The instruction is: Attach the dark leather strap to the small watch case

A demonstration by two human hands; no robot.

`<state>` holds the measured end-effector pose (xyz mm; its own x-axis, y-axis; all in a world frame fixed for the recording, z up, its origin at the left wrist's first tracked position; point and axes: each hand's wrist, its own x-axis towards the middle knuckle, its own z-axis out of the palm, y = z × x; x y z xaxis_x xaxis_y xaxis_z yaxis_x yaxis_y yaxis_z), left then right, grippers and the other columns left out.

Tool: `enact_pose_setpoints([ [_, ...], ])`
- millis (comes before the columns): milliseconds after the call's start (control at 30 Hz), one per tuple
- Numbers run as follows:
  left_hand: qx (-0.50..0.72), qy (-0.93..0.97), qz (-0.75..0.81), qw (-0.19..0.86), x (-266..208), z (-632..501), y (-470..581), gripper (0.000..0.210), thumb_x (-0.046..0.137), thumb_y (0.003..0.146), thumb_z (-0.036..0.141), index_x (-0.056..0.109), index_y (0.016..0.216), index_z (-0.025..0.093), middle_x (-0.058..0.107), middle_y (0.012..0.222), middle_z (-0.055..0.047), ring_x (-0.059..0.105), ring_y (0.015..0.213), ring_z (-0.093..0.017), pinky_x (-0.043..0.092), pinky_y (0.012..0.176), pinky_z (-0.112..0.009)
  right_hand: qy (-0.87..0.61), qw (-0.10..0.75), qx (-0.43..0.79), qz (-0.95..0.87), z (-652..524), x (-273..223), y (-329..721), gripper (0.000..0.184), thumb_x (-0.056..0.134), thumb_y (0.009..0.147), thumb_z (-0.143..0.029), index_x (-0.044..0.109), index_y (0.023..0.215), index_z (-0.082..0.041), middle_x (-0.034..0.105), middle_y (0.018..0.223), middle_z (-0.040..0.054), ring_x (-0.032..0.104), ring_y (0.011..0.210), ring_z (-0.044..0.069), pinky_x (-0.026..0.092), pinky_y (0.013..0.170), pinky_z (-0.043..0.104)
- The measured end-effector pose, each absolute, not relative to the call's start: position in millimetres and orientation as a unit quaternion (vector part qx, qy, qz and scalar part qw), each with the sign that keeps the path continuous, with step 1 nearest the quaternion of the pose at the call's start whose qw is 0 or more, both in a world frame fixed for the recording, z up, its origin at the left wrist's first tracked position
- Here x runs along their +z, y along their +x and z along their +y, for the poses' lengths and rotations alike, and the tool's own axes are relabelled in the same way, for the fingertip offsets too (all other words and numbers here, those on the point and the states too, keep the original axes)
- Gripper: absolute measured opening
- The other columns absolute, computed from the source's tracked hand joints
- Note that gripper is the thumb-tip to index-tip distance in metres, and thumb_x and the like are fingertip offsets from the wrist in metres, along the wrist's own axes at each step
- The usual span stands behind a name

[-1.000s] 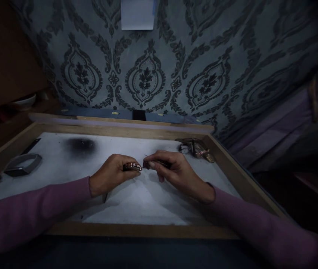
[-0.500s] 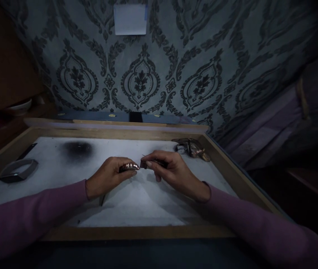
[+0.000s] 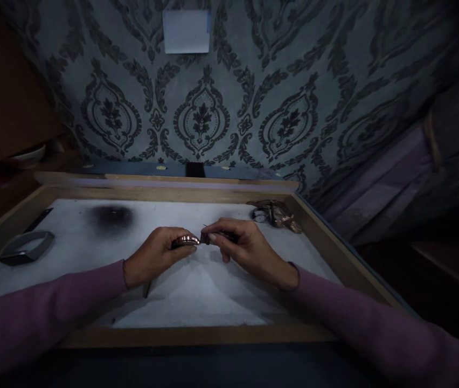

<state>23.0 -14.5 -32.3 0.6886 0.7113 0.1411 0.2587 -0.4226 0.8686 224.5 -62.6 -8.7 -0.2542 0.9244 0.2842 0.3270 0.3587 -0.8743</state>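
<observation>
My left hand [image 3: 154, 253] is closed around a shiny metal wristwatch [image 3: 187, 240], its polished case edge showing between thumb and fingers. Below that hand, a narrow dark strip [image 3: 147, 289] hangs down, perhaps its strap. My right hand [image 3: 245, 245] pinches a small dark piece [image 3: 204, 237] right beside the watch's right end; whether the two touch I cannot tell. From the right fingertips a thin pointed bit sticks up. Most of what the right hand holds is hidden by the fingers.
A wooden-rimmed tray [image 3: 197, 335] with a white bottom lies under both hands. Several watches [image 3: 273, 214] are heaped in its far right corner. A grey angular band-like object [image 3: 26, 248] sits at the left. Behind rises a patterned wall [image 3: 203, 113].
The view has shifted slightly. My right hand has come a little left, bringing the dark piece nearer the watch. Both grips stay the same.
</observation>
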Motion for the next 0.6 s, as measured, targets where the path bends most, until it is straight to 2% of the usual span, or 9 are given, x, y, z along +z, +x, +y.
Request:
enact_pose_setpoints([
  [600, 0.252, 0.808, 0.294, 0.445, -34.3, -13.4, 22.7, 0.02, 0.057, 0.084, 0.03, 0.066, 0.079, 0.013, 0.056, 0.066, 0.001, 0.047, 0.061, -0.011, 0.038, 0.056, -0.021, -0.43, 0.424, 0.335, -0.723, -60.7, -12.4, 223.9, 0.016, 0.056, 0.086, -0.019, 0.069, 0.092, -0.012, 0.065, 0.083, 0.005, 0.051, 0.043, 0.004, 0.043, 0.043, 0.018],
])
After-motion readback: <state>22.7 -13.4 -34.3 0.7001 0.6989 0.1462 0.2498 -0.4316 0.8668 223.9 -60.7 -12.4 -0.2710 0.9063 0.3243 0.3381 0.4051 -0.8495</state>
